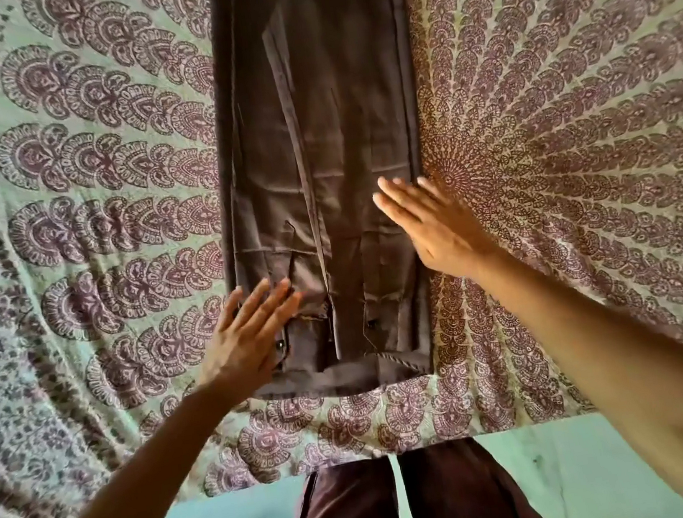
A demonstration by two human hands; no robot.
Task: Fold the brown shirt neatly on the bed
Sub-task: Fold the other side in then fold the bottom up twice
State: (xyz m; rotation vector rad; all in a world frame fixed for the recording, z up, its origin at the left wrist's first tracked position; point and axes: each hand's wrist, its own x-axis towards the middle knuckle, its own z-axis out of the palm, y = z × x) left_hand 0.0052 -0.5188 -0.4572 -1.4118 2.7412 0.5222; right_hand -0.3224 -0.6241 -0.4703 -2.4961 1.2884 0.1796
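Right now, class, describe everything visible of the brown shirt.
The brown shirt lies flat on the patterned bedspread, folded lengthwise into a long narrow strip that runs out of frame at the top. Its dark, faintly shiny cloth shows creases and a button by the near end. The left hand rests flat on its near left corner; the right hand is open over its right edge.

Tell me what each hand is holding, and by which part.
Nothing is held. The left hand presses flat on the brown shirt near its left edge; the right hand is open by the right edge, contact unclear.
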